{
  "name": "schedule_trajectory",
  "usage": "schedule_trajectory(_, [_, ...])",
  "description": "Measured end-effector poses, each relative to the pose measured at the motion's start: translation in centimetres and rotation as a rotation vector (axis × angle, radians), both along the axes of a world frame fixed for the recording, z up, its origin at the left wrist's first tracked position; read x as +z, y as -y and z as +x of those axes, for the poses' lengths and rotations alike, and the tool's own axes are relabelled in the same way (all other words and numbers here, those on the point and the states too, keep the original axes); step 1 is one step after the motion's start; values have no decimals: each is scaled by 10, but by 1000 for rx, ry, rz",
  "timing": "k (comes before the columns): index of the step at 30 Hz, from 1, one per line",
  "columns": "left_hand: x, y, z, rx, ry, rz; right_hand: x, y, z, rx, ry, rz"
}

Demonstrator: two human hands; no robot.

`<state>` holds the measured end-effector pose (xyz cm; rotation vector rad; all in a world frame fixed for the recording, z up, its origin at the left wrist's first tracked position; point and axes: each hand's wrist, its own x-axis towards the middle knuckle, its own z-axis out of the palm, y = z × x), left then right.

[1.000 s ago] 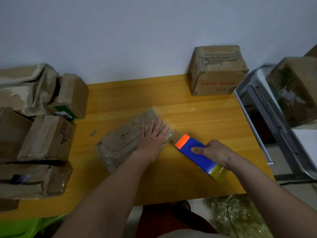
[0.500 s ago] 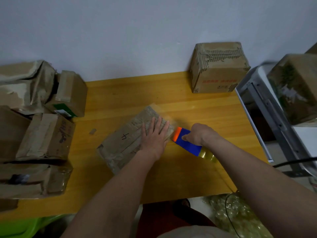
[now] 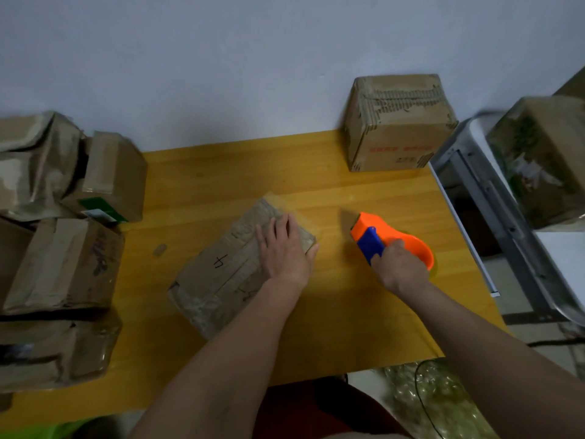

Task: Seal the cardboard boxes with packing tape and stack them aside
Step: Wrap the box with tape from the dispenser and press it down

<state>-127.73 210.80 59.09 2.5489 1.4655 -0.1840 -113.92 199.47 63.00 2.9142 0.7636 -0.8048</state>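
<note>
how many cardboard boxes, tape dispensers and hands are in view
cardboard boxes: 8 (flat box under the left hand, box by the wall, box at right, 5 piled at left)
tape dispenser: 1
hands: 2 (left hand, right hand)
total: 11

Small packing or shipping room, improvised: wooden tabletop (image 3: 316,185) against a plain wall (image 3: 253,58), worn cardboard boxes stacked (image 3: 60,264) at its left edge, another box (image 3: 395,128) at the far right corner, orange tape dispenser (image 3: 392,239), metal rack (image 3: 493,217) alongside.
</note>
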Motion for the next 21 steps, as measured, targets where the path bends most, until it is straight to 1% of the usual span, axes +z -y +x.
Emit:
schedule_trajectory(2, [-1, -1, 5, 22, 16, 40, -11, 5, 1, 13, -6, -22])
schedule_trajectory(5, [-4, 1, 6, 87, 54, 14, -23, 12, 4, 115, 23, -87])
schedule_trajectory(6, [-6, 1, 5, 95, 40, 6, -26, 15, 6, 160, 47, -103])
schedule_trajectory(8, [-8, 1, 2, 71, -13, 10, -31, 19, 7, 169, 91, -76])
schedule_trajectory(9, [-9, 1, 0, 61, -32, 10, -32, 19, 7, 151, 122, -14])
schedule_trajectory(10, [-9, 0, -3, 60, -45, 6, -32, 17, 5, 139, 155, 104])
schedule_trajectory(12, [-9, 0, -15, 50, -64, 8, -30, 10, -5, 180, 193, 478])
schedule_trajectory(13, [-10, 0, -22, 27, -66, 11, -27, 5, -14, 234, 173, 662])
schedule_trajectory(14, [-10, 0, -31, -6, -60, 8, -22, 1, -27, 303, 120, 795])
schedule_trajectory(15, [-10, 1, -39, -44, -52, -2, -19, -3, -41, 379, 38, 871])
schedule_trajectory(16, [-9, 1, -47, -79, -52, -21, -17, -7, -56, 436, -60, 903])
schedule_trajectory(18, [-4, 0, -58, -101, -67, -69, -18, -14, -85, 482, -235, 913])
schedule_trajectory(21, [2, -3, -69, -76, -106, -95, -25, -24, -109, 474, -342, 823])
